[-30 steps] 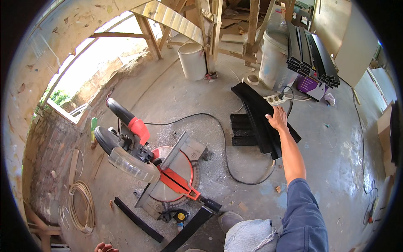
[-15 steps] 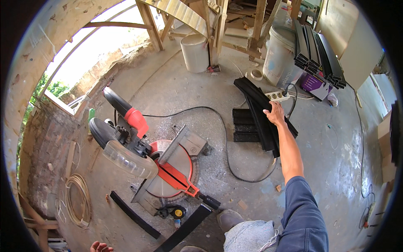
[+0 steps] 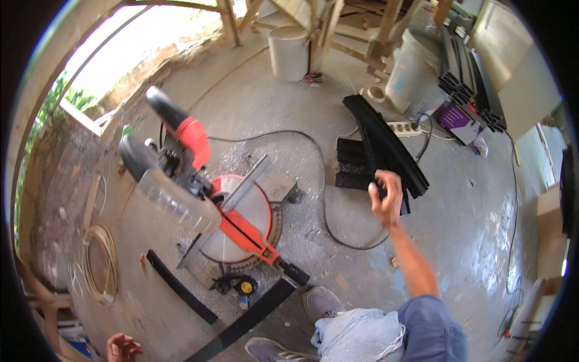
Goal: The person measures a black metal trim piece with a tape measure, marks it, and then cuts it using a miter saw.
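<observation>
My right hand (image 3: 388,198) hovers over the near end of a pile of black grooved strips (image 3: 386,148), thumb and fingers bent but apart, and I see nothing between them. Shorter black pieces (image 3: 353,164) lie side by side just left of that pile. At the lower left edge my left hand (image 3: 123,348) shows only in part, its fingers loosely curled and holding nothing visible. A red and grey miter saw (image 3: 235,223) stands on the floor between the hands, its head raised. One long black strip (image 3: 247,320) runs from the saw's front toward the lower edge.
Another black strip (image 3: 181,286) and a coil of pale cable (image 3: 99,262) lie left of the saw. The black power cord (image 3: 319,175) loops toward a white socket strip (image 3: 404,128). Buckets (image 3: 289,54), a purple box (image 3: 456,123) and stacked dark profiles (image 3: 476,84) stand farther back.
My right hand has come off the top of the strip pile and drawn back toward me. The upper strips now lie fanned differently. My left hand shows slightly more.
</observation>
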Demonstrator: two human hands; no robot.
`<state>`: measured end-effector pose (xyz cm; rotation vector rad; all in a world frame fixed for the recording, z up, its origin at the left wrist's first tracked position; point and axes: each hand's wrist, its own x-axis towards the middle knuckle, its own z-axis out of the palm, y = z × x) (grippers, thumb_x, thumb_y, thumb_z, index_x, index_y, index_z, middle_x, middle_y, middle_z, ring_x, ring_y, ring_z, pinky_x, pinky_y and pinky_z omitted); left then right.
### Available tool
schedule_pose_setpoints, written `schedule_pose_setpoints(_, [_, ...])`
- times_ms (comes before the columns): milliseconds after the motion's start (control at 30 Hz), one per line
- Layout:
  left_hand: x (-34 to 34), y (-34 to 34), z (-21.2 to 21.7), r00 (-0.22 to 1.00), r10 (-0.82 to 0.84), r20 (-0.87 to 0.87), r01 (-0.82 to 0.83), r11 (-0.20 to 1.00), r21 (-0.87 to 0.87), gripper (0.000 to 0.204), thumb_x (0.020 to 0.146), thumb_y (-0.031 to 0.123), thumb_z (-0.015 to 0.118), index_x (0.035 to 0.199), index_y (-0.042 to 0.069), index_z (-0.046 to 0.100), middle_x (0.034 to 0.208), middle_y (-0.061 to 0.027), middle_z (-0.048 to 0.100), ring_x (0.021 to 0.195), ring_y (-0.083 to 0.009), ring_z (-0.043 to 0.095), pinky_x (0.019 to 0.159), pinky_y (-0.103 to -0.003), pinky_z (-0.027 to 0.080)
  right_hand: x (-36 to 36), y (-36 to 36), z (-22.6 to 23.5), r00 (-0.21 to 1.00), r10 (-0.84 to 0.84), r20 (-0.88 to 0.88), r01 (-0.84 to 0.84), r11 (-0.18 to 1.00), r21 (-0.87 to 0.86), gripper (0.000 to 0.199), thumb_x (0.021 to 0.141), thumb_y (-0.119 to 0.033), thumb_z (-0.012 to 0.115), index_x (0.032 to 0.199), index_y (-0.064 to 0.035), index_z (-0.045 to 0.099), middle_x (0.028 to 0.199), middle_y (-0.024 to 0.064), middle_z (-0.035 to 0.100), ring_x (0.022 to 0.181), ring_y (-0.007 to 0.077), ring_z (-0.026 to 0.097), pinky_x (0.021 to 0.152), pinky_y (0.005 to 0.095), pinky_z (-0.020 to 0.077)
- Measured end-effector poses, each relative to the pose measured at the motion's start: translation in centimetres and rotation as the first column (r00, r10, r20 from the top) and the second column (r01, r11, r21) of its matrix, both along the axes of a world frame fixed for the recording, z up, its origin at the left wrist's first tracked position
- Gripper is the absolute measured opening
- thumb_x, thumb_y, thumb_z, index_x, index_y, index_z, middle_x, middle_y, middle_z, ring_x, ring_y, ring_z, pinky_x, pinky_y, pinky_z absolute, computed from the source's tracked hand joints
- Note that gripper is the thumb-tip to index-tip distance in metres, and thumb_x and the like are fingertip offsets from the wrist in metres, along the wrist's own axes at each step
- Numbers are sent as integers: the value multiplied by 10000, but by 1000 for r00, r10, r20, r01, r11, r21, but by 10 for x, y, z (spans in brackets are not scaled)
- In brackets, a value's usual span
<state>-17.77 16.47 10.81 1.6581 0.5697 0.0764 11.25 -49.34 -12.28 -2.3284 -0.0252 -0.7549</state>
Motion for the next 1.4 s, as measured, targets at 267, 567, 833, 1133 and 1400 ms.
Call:
schedule_pose_setpoints(267, [22, -35, 0, 974, 122, -193, -11, 869, 494, 291, 962, 242, 646, 1129, 6, 611, 951, -53, 605, 848, -133, 568, 796, -265, 463, -105, 125, 23, 743, 652, -154, -639, 758, 129, 334, 805, -146, 731, 1094, -10, 631, 1029, 157, 645, 926, 334, 608, 822, 418, 494])
schedule_pose_setpoints(567, [-192, 94, -210, 542, 823, 171, -573, 213, 791, 475, 880, 320, 731, 1195, -9, 597, 1168, -154, 605, 1033, -239, 575, 930, -373, 464, -122, 169, 8, 548, 768, -332, -365, 577, 731, 516, 769, -120, 748, 1245, -17, 577, 1075, 123, 649, 882, 197, 642, 806, 335, 517])
schedule_pose_setpoints(833, [-219, 77, -260, -30, 870, -493, -998, -50, -27, 503, 817, 521, 727, 814, 99, 455, 663, -34, 421, 523, -158, 402, 630, -339, 424, -151, 165, -9, 423, 855, -300, -32, 346, 938, 465, 890, -128, 747, 1302, 5, 577, 1151, 73, 664, 1002, 133, 638, 882, 306, 525])
schedule_pose_setpoints(1133, [-234, 113, -279, 111, 988, -109, -875, 45, -483, 299, 1003, 210, 548, 1208, -2, 593, 1100, -152, 692, 1066, -282, 676, 966, -488, 540, -141, 183, 1, 503, 804, -318, 64, 332, 941, 247, 943, -131, 697, 1123, 27, 640, 978, 65, 701, 814, 102, 642, 706, 271, 549])
schedule_pose_setpoints(1400, [-162, 64, -270, 455, 889, -43, -687, 320, -653, 185, 967, 167, 618, 1065, 30, 694, 1104, -118, 727, 1038, -246, 687, 955, -414, 537, -30, 163, 18, 805, 583, -112, -109, 331, 937, 237, 972, -182, 663, 1052, 39, 633, 860, 78, 670, 626, 140, 602, 550, 282, 517])
